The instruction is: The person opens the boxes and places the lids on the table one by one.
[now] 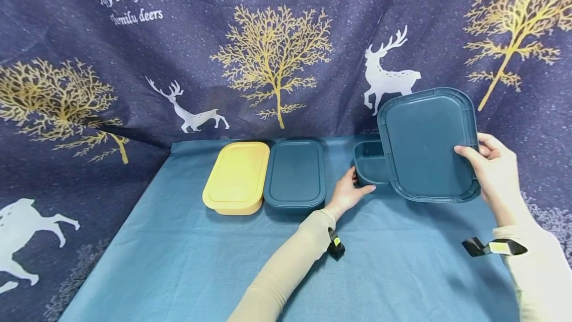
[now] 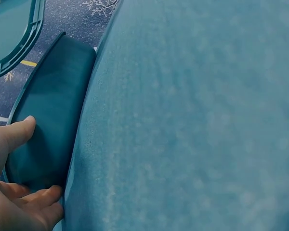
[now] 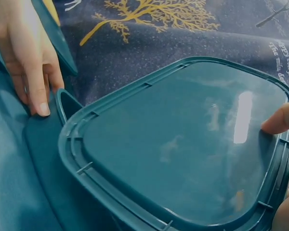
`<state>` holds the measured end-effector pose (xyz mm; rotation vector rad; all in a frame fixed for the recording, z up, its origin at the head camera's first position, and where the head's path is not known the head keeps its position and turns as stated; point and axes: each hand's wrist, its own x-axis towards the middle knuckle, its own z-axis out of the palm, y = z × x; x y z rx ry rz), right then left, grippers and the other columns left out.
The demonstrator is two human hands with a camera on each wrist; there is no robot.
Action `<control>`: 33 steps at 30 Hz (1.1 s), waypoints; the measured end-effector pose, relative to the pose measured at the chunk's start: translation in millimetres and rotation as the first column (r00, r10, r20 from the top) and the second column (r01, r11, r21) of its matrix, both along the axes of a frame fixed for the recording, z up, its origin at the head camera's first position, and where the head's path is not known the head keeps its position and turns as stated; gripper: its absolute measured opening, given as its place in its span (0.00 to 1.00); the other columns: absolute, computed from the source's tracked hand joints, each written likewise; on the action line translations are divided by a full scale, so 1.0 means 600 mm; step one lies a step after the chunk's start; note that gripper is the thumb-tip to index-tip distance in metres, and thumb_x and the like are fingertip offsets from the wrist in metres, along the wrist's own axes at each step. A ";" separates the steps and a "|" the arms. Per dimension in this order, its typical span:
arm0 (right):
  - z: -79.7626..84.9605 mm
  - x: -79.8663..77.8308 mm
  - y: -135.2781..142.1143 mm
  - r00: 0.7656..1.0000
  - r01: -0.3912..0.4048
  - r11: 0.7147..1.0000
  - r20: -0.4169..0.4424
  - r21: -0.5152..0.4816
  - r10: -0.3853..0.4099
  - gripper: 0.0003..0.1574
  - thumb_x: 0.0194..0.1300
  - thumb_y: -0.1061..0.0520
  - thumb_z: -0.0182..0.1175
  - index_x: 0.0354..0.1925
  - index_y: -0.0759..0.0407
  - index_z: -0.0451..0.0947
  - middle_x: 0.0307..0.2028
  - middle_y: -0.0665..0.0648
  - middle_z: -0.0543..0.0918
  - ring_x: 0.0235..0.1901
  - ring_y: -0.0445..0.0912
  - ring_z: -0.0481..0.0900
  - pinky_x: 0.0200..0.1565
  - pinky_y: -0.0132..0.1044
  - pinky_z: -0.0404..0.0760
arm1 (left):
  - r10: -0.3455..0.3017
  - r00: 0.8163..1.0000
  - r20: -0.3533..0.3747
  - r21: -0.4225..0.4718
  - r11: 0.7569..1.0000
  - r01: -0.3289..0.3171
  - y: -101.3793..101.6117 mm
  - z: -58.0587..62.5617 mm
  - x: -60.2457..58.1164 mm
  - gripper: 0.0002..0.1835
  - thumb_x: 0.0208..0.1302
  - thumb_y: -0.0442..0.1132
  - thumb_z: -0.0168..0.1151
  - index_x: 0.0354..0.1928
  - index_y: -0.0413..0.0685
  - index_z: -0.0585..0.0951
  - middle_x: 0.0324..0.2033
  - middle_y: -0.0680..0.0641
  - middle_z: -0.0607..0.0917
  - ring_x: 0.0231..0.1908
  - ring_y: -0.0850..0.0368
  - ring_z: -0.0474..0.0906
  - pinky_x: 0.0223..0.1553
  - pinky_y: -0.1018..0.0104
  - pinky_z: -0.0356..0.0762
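Observation:
My right hand (image 1: pixel 499 175) holds a dark blue rectangular lid (image 1: pixel 429 145) by its right edge, thumb on the face turned toward me. That face has a ridged rim, well seen in the right wrist view. Behind and left of the raised lid, an uncovered dark blue food container (image 1: pixel 372 167) stands on the cloth, its right part hidden. My left hand (image 1: pixel 347 194) grips this container at its near left corner. In the left wrist view, the thumb (image 2: pixel 21 132) lies against the container's wall (image 2: pixel 58 91) and the other fingers bend at its end.
To the left stand a lidded dark blue container (image 1: pixel 296 175) and, beside it, a lidded yellow container (image 1: pixel 239 175). Light blue cloth (image 1: pixel 178 262) covers the table. A dark patterned curtain (image 1: pixel 192 53) with trees and deer hangs behind.

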<state>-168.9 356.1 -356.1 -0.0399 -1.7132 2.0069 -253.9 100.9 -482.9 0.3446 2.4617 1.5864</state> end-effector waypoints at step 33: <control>-0.074 0.048 0.073 0.865 -0.332 0.929 0.444 0.162 0.232 0.17 0.73 0.62 0.59 0.40 0.37 0.82 0.31 0.42 0.87 0.23 0.44 0.86 0.23 0.42 0.85 | 0.006 0.998 -0.064 -0.019 1.000 -0.007 0.014 0.000 -0.013 0.43 0.62 0.49 0.73 0.75 0.49 0.65 0.62 0.47 0.79 0.61 0.53 0.77 0.57 0.66 0.76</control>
